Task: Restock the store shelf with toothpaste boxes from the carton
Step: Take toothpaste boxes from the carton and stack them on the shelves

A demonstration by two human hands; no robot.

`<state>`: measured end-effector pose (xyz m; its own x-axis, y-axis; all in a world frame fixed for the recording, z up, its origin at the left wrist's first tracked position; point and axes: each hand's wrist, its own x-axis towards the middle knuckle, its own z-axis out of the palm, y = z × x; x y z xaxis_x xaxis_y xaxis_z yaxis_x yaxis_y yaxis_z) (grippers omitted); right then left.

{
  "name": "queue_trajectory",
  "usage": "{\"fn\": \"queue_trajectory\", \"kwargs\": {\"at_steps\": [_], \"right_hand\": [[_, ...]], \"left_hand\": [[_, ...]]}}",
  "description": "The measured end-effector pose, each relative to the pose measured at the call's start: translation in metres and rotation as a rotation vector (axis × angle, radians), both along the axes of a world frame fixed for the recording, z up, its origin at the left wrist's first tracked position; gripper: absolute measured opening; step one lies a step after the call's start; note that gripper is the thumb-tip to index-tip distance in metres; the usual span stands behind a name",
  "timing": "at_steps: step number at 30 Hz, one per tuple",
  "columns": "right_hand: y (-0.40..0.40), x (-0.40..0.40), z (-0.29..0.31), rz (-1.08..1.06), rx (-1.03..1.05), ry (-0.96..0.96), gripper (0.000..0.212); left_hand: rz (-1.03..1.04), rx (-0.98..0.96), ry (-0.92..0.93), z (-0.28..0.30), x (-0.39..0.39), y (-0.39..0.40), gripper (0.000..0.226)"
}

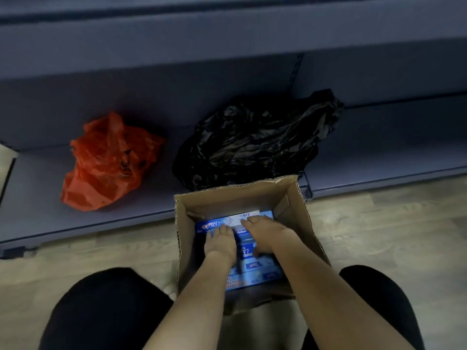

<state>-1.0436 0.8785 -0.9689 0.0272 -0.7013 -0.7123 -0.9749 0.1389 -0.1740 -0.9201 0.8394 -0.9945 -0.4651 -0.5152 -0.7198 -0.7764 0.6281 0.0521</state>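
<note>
An open cardboard carton [295,198] stands on the floor between my knees, against the front of the low shelf [45,188]. Blue toothpaste boxes [257,271] lie flat inside it, packed side by side. Both my hands are down in the carton. My left hand [220,242] rests on top of the boxes on the left, fingers pointing at the far wall. My right hand [264,233] lies across a box further right, fingers spread over its top and thumb tucked down at its near side. No toothpaste box shows on the shelf.
A crumpled red plastic bag [108,160] lies on the shelf's left part. A larger black plastic bag [255,140] lies right behind the carton. An upper shelf [227,34] overhangs at the top. The floor [379,228] is wood-patterned.
</note>
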Motion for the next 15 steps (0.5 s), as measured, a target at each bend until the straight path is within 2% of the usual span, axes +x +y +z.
{"fn": "queue_trajectory", "kwargs": {"at_steps": [5,9,15], "right_hand": [[-0.011,-0.01,-0.033,-0.012,0.109,0.015,0.086],[0.0,-0.004,-0.051,-0.056,0.313,0.037,0.071],[0.006,-0.01,-0.06,-0.072,0.314,0.099,0.061]], "left_hand": [[-0.078,0.173,-0.157,-0.043,-0.002,0.003,0.07],[0.028,0.217,-0.172,-0.057,0.001,0.001,0.086],[0.21,0.262,-0.106,-0.065,0.014,-0.006,0.107]]}}
